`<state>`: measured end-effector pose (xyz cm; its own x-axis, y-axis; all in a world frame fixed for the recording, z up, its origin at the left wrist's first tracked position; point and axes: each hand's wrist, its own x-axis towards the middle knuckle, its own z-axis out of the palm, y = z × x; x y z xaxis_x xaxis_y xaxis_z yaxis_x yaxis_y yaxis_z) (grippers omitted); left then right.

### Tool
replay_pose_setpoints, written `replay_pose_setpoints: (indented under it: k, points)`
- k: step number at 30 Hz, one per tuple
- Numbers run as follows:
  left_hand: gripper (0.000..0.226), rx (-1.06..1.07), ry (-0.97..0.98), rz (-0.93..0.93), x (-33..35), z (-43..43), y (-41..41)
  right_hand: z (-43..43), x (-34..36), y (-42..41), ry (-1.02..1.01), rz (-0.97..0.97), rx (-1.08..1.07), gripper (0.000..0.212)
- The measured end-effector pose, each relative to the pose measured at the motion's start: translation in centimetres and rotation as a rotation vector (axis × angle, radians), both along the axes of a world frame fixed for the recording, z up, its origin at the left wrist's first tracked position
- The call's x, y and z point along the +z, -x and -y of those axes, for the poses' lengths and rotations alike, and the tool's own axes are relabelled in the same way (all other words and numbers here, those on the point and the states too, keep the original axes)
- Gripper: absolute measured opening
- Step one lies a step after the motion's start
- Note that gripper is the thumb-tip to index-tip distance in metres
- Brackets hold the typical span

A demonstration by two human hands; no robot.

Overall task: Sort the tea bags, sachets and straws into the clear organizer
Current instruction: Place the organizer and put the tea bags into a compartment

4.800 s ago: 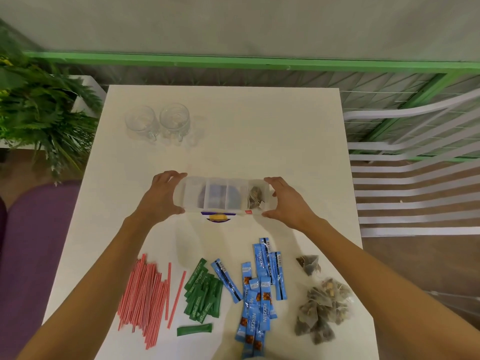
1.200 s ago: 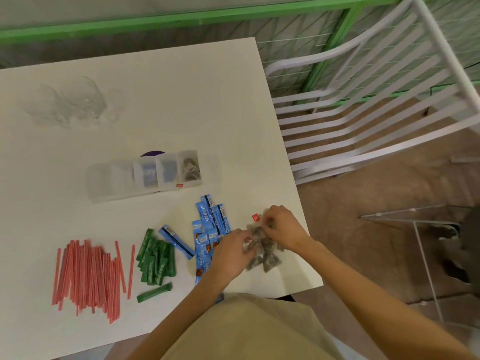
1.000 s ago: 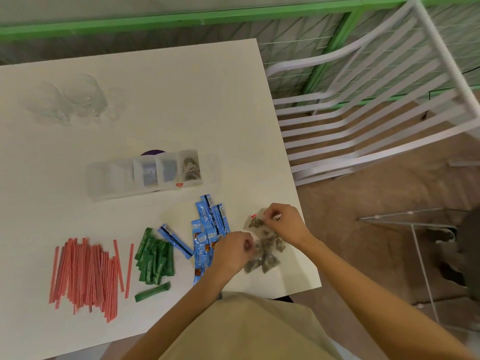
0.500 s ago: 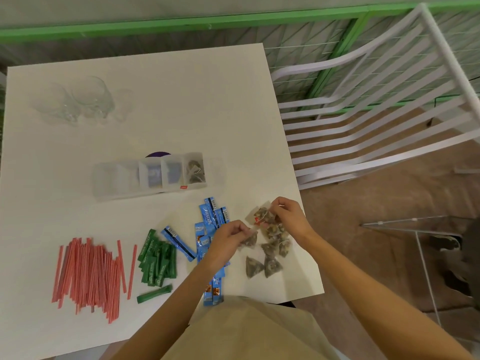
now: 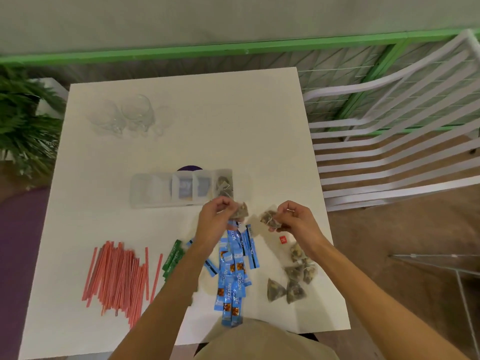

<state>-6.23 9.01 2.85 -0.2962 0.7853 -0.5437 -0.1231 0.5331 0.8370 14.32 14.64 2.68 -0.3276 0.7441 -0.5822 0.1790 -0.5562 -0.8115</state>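
Observation:
The clear organizer (image 5: 153, 188) lies mid-table, and its right compartment holds a tea bag (image 5: 224, 187). My left hand (image 5: 217, 216) pinches a pyramid tea bag (image 5: 240, 211) just below that compartment. My right hand (image 5: 296, 219) grips another tea bag (image 5: 268, 219), whose red tag (image 5: 283, 239) dangles beneath. Several loose tea bags (image 5: 291, 281) lie at the near right. Blue sachets (image 5: 235, 271) are piled in the middle, green sachets (image 5: 172, 258) peek out beside my left forearm, and red straws (image 5: 117, 276) lie to the left.
Two clear glass cups (image 5: 124, 118) stand at the far left of the white table (image 5: 233, 120). A white slatted chair (image 5: 389, 141) is right of the table, and a green plant (image 5: 23, 120) is left. The table's near edge is close to my body.
Both hands rose from the tea bag pile, each carrying one tea bag, toward the organizer. The view shifted left, and the organizer now lies just above my hands.

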Motion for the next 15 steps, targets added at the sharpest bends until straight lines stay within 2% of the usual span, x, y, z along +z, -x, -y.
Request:
replay_pose_setpoints:
  k: [7, 10, 15]
  points:
    - [0.006, 0.020, 0.013, -0.298, -0.8, -4.6, 4.7, -2.4, 0.6, 4.4, -0.059, 0.028, 0.081, 0.017]
    - [0.013, -0.006, 0.020, -0.362, -1.5, -6.3, 5.6, -3.8, 1.0, 6.4, -0.098, 0.047, 0.107, 0.015]
    - [0.009, -0.059, 0.025, -0.432, -1.9, -7.5, 6.2, -5.8, 0.9, 8.7, -0.126, 0.097, 0.110, 0.011]
